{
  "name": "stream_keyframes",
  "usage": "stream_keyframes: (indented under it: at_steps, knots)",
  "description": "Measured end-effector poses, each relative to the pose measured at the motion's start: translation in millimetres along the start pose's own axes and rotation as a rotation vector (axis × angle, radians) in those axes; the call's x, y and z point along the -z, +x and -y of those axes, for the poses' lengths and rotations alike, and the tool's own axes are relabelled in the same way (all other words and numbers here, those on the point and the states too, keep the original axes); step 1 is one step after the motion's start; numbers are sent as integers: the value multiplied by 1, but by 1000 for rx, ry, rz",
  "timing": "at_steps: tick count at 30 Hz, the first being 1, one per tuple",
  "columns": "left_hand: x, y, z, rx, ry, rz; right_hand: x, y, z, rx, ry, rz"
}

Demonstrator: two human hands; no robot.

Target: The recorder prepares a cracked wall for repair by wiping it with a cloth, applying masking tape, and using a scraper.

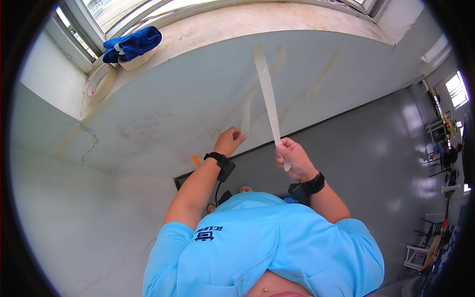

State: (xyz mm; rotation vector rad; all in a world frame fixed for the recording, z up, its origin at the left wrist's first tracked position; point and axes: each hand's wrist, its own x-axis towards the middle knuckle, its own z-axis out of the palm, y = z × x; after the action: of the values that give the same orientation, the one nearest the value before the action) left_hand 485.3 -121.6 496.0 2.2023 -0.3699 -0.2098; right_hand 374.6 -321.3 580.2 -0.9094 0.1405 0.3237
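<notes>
My right hand (293, 158) grips a long pale strip of masking tape (268, 99); its upper end lies on the pale wall below the window, and a short tail hangs past my fingers. My left hand (229, 142), to the left, has its fingers curled together against the wall, close to a shorter faint strip of tape (246, 119); what they hold, if anything, is too small to make out. Several other yellowish strips (321, 72) mark the wall (173, 94). An orange object (196, 161) shows just left of my left wrist.
On the windowsill (267, 20) at upper left sit a folded blue cloth (136, 42) on a tape roll (136, 62) and another roll (110, 84). A grey floor (366, 163) stretches right, toward chairs and furniture (423, 255) along the far side.
</notes>
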Motion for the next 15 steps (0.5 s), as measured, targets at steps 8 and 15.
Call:
stream_keyframes:
  at_steps: [8, 15]
  knots:
    - [-12, -24, -3, 197, -260, 45, -16, 8, -17, -108, -31, 102]
    - [-14, -48, -1, 89, -159, -78, -33, -4, -14, -67, -11, 317]
